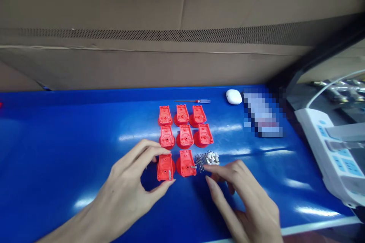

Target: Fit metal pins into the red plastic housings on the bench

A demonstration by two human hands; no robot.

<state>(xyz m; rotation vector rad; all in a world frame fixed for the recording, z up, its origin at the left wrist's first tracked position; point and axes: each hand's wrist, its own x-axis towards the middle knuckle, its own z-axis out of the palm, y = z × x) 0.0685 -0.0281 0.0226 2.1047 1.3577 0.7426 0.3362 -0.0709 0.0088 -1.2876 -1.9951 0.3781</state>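
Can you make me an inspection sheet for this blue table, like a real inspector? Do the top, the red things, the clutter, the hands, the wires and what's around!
Surface: glossy blue tabletop, showing bright reflections.
Job's things: eight red plastic housings, rows of three, three and two; thin metal screws heaped beside small white pieces.
Clutter: slim screwdriver with translucent purple handle; rounded white object; rectangular item, pixelated.
Hands: left hand holds the front-left housing; right hand is at the screws, thumb and index fingertips apart.
Cables: thin white cable at the white plastic power strip's far end.
Surroundings: brown cardboard behind.
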